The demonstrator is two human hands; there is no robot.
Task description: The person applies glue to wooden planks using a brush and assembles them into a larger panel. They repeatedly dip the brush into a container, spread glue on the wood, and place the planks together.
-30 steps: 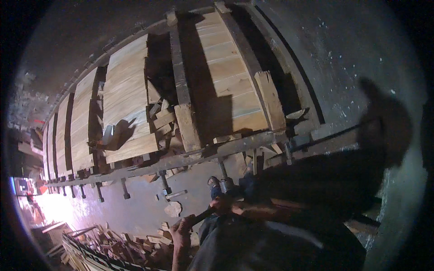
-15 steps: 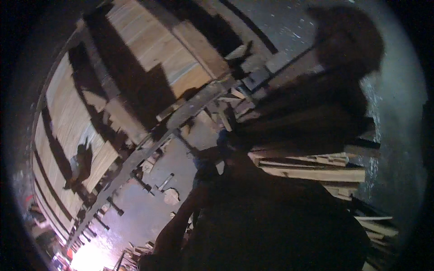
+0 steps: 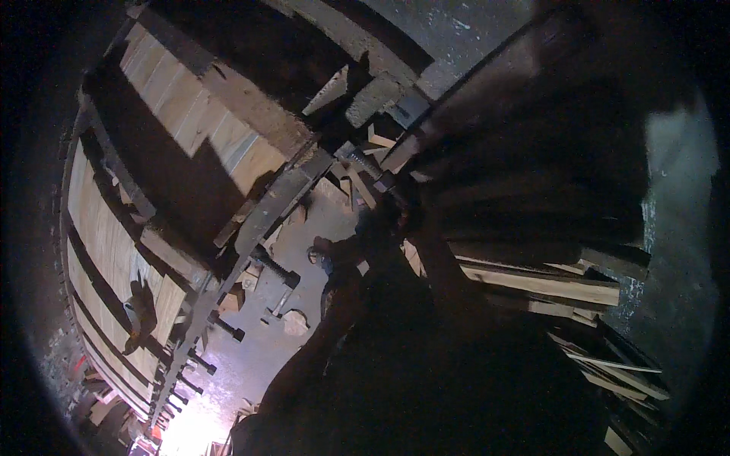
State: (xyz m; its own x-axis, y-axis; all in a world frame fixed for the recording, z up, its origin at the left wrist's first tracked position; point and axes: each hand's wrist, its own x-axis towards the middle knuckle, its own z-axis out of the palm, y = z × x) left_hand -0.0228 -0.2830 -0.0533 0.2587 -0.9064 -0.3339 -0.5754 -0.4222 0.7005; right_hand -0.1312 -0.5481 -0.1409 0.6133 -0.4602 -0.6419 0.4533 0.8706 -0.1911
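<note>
My two hands are deep in shadow in the middle of the view. The right hand [image 3: 401, 213] is at the lower end of a threaded clamp screw [image 3: 369, 163] that sticks out from a metal bar [image 3: 266, 216]. My left hand [image 3: 327, 262] is lower and further left, close to another thick screw [image 3: 275, 267] but apart from it. The fingers of both hands are too dark to make out, and whether either holds anything is hidden. Beyond the bar lies a panel of light wood boards [image 3: 182, 99], crossed by dark beams [image 3: 251, 102].
More screws [image 3: 226, 328] line the bar toward a glaring light [image 3: 190, 433] at lower left. A hammer-like tool [image 3: 277, 305] lies on the grey floor [image 3: 258, 349]. Stacked wood strips [image 3: 547, 285] are at right. A dark glove-like shape [image 3: 139, 308] is on the boards.
The view has shifted, so the panel and bar appear further left and lower. My right hand has come up to the upper screw; my left hand has come away from the lower screw.
</note>
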